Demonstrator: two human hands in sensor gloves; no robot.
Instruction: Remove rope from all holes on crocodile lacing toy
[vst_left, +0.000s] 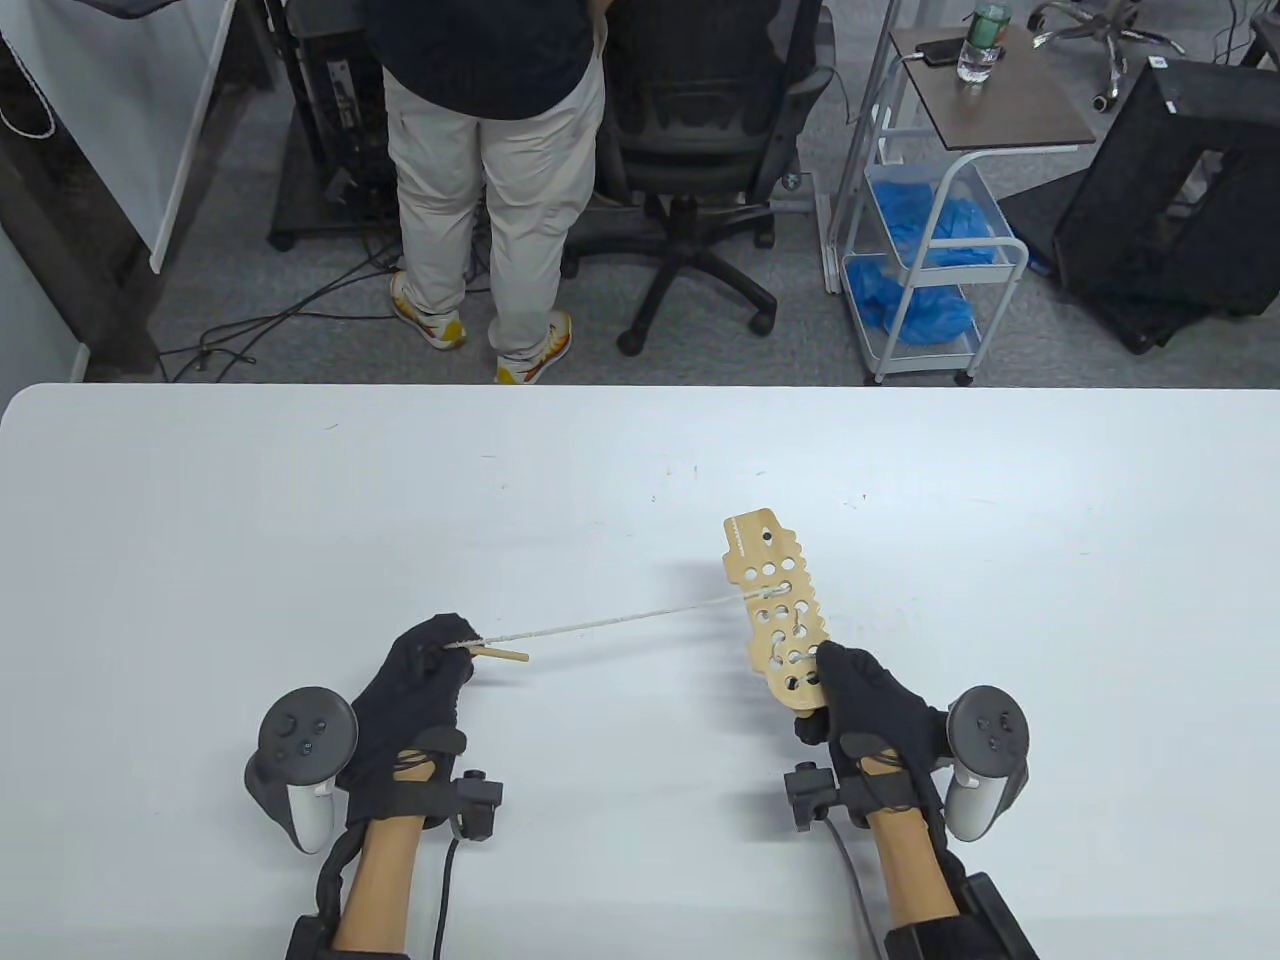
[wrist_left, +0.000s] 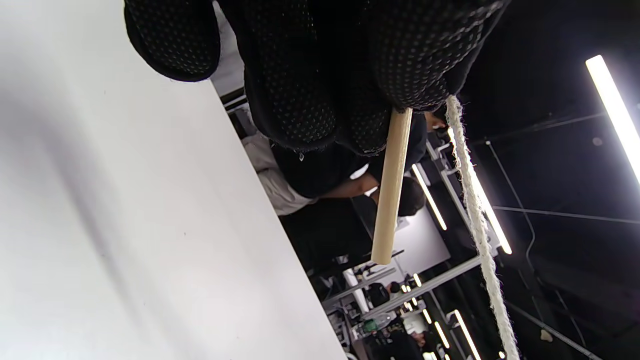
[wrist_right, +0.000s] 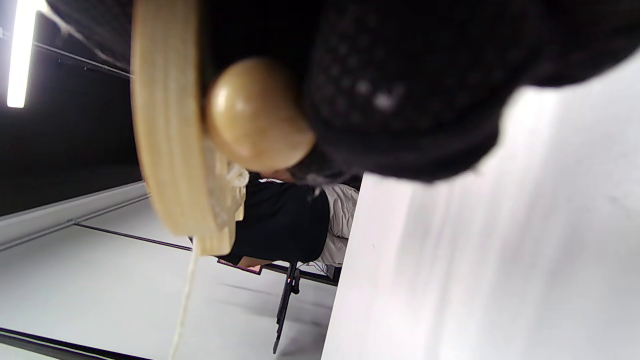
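Nearest the bench's near edge, the left hand (vst_left: 425, 670) pinches the rope (vst_left: 620, 620) just behind its wooden needle tip (vst_left: 503, 654), fingers curled round it; the right hand (vst_left: 865, 700) grips the lower end of the crocodile lacing toy (vst_left: 777, 610), holding it tilted up off the bench (vst_left: 300, 500), right of centre. Between them the rope runs taut from a hole about midway up the board, with more lacing visible in the lower holes. That board looks like thin, stiff plywood, light and best held by its edge or end, clear of the holes. By contrast the rope is soft, fuzzy braid that will likely drag in each hole, so pulling close to the board or by the rigid tip suits it. No containers sit on the bench.
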